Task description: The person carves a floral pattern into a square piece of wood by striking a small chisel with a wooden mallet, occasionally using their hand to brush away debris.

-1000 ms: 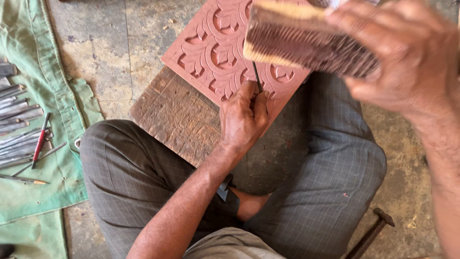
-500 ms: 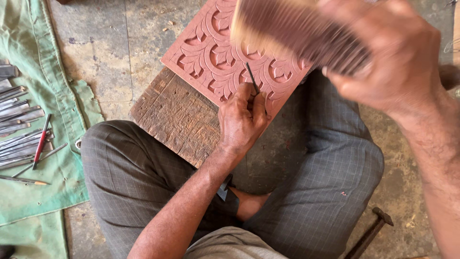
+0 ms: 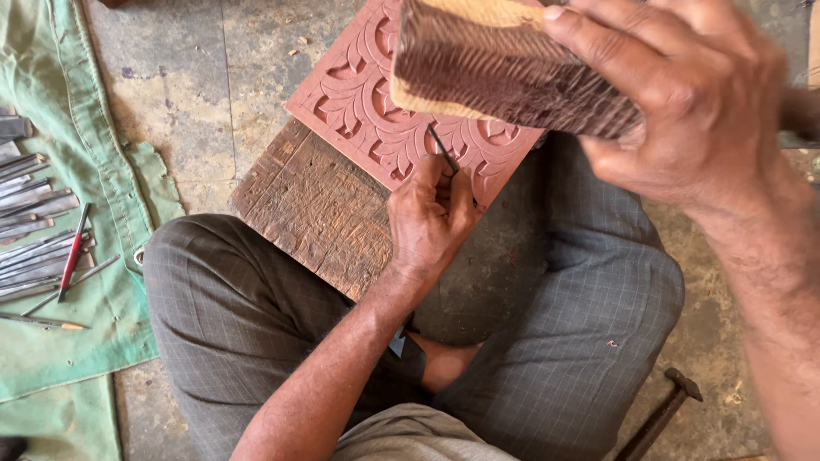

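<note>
My left hand [image 3: 431,215] grips a thin metal chisel [image 3: 442,148], its tip resting on a reddish carved panel [image 3: 363,102] with leaf patterns. The panel lies on a rough, worn wooden board [image 3: 316,209] in front of my crossed legs. My right hand [image 3: 683,102] is raised close to the camera and grips a worn wooden mallet block [image 3: 504,64], which hangs above the chisel and hides part of the panel.
A green cloth [image 3: 51,213] at the left carries several metal chisels [image 3: 30,230] and a red-handled tool [image 3: 73,252]. A hammer [image 3: 662,414] lies on the concrete floor [image 3: 188,77] at the lower right. My grey checked trousers [image 3: 555,341] fill the middle.
My right hand has swung the mallet block leftward and down toward the chisel. My left hand and the chisel stay nearly in place on the panel.
</note>
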